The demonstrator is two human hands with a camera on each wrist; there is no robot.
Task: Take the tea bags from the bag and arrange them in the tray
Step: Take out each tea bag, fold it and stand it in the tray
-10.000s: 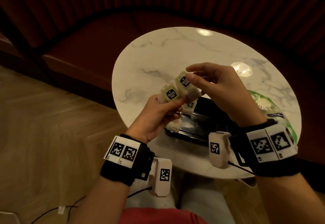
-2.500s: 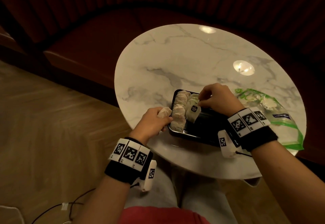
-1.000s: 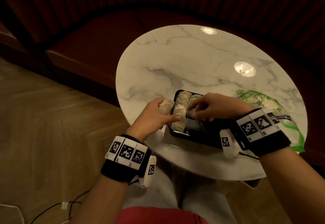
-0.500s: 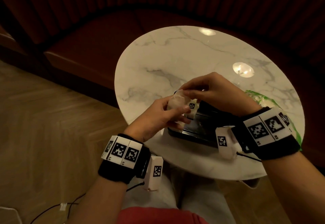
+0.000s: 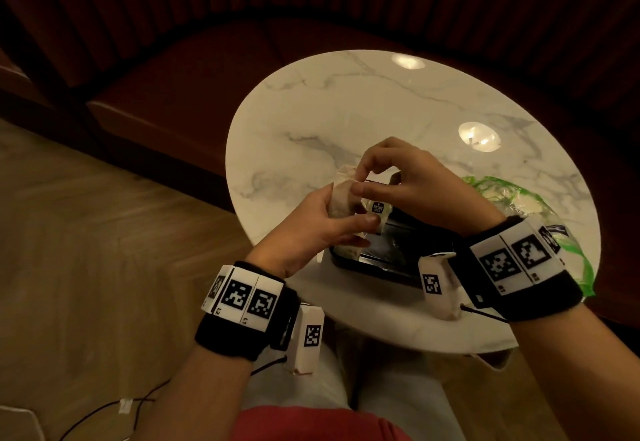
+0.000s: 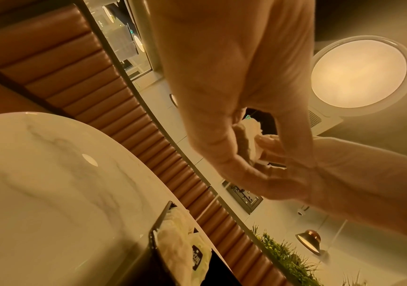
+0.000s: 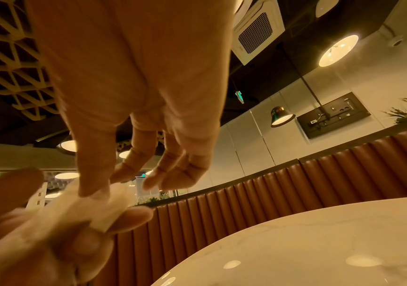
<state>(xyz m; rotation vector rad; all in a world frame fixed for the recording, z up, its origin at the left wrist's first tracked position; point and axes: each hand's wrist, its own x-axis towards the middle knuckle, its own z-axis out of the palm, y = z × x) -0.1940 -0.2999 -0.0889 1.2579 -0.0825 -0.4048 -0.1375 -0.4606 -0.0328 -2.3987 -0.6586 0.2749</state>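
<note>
Now both hands (image 5: 363,205) on tea bags (image 5: 341,198)

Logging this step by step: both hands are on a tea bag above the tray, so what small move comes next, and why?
Probably the right hand lifts the tea bag out of the left hand and lowers it into the black tray, which shows bare floor.

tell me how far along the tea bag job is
Partly done. Some tea bags already lie at the left end of the black tray. In hand: the left hand grips a small stack of tea bags while the right hand pinches the top one. Left: placing these, plus whatever remains in the green-edged bag.
</note>
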